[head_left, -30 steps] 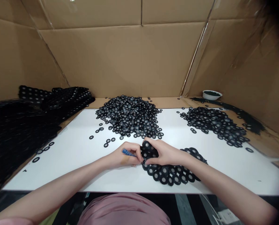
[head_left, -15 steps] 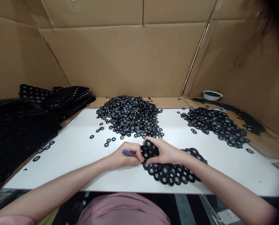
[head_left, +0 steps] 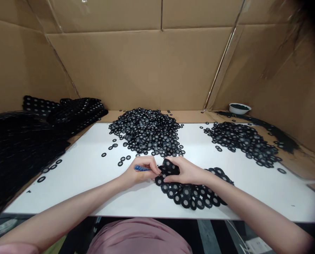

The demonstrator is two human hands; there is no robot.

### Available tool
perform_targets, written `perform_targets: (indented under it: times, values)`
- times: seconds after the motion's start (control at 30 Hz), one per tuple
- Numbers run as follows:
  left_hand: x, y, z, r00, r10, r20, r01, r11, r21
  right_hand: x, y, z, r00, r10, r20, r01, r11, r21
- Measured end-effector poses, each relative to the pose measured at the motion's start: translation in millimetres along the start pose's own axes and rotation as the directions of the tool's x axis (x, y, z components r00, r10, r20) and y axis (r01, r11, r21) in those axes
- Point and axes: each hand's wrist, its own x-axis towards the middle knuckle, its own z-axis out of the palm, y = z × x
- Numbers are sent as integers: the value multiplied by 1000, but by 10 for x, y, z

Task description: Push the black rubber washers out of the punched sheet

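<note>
My left hand [head_left: 135,174] is closed around a slim tool with a blue handle [head_left: 141,168] that bears pale markings. Its working tip is hidden by my fingers, so its kind cannot be made out. My right hand [head_left: 190,170] grips a folded end of a black mesh piece of joined rings with pale centres [head_left: 186,192]. The rest of that piece lies flat on the white board under my right wrist. My left fingertips touch its left edge, close to my right thumb.
A large heap of loose black rings [head_left: 147,130] lies beyond my hands, a second heap [head_left: 243,139] to the right. Joined ring mesh [head_left: 80,109] and black strands [head_left: 22,148] fill the left side. A white bowl [head_left: 240,108] stands back right, before cardboard walls [head_left: 131,67].
My left hand has turned and shifted slightly up and left with the blue-handled tool. The mesh edge by my right thumb now reaches further left. My right hand has barely moved.
</note>
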Motion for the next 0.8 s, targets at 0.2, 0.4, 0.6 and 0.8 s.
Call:
perform_targets:
  times: [0.2,0.4,0.6,0.8]
  values:
    - [-10,-6,-22,993,114,28,-116,987,107,5,3,2,1000,19,3,-19,1000,-7]
    - [-4,12,-24,982,181,60,-189,966,174,10,15,11,998,62,-7,-62,994,-89]
    - [-8,25,-19,974,214,74,-225,951,214,11,16,7,997,78,7,-77,994,-75]
    - [-16,17,-31,974,209,91,-225,949,222,16,-2,-1,997,65,29,-64,998,-28]
